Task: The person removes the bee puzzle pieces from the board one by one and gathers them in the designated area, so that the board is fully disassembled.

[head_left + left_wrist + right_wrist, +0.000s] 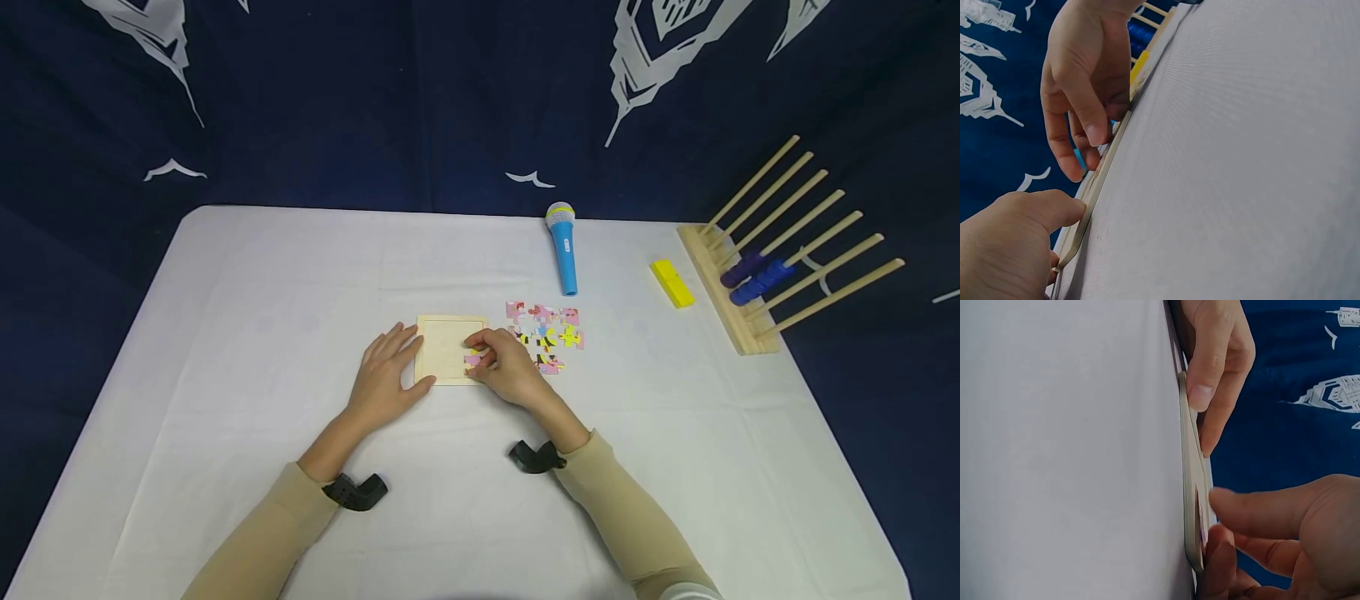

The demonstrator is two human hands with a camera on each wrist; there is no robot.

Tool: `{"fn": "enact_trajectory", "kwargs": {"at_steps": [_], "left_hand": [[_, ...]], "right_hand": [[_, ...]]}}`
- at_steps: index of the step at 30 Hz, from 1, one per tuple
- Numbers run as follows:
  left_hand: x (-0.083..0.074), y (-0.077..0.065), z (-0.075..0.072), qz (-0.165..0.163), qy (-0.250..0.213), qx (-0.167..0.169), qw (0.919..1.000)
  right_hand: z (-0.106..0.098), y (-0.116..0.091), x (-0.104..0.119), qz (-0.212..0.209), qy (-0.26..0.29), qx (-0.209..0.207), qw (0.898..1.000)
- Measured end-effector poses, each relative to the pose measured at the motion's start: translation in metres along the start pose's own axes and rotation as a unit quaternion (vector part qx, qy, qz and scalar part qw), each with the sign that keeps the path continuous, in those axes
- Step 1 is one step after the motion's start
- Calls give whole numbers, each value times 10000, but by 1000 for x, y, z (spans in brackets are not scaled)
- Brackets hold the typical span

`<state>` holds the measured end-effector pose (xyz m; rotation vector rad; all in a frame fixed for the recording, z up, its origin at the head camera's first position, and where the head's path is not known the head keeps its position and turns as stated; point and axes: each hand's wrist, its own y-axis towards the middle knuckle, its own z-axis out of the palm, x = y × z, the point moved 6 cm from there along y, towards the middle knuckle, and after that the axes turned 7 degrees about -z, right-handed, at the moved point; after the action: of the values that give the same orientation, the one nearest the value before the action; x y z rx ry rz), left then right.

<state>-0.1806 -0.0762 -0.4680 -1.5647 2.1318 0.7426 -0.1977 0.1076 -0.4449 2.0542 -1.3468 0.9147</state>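
Note:
A shallow square wooden puzzle tray (pixel 442 343) lies on the table between the hands. My left hand (pixel 384 383) rests along its left side, fingers nearly straight, thumb at the near left corner. At the near right corner, my right hand (pixel 510 367) has its thumb and forefinger apart, around a pink and yellow puzzle piece (pixel 472 360) lying inside the tray. The right wrist view shows the right thumb (pixel 1225 503) raised off the piece and other fingers low by the tray rim. More colourful puzzle pieces (pixel 570 337) lie right of the tray, partly behind the right hand.
A blue toy microphone (pixel 566 254) lies behind the pieces. Farther right are a yellow block (pixel 672 283) and a wooden rack (pixel 723 287) with slanting rods, two carrying purple and blue beads. The white tablecloth (pixel 285 292) covers the table; a dark blue patterned curtain (pixel 360 108) hangs behind.

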Motion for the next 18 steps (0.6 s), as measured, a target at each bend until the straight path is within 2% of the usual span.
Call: {"fn": "enact_trajectory", "kwargs": {"at_steps": [8,18], "left_hand": [[0,0,-1,31,-13,-81,10000],[1,0,-1,-97,-54,80,9999]], "right_hand": [[2,0,3,-153,-435,-28,9989],[4,2,3,-97,-582,36,9983]]}}
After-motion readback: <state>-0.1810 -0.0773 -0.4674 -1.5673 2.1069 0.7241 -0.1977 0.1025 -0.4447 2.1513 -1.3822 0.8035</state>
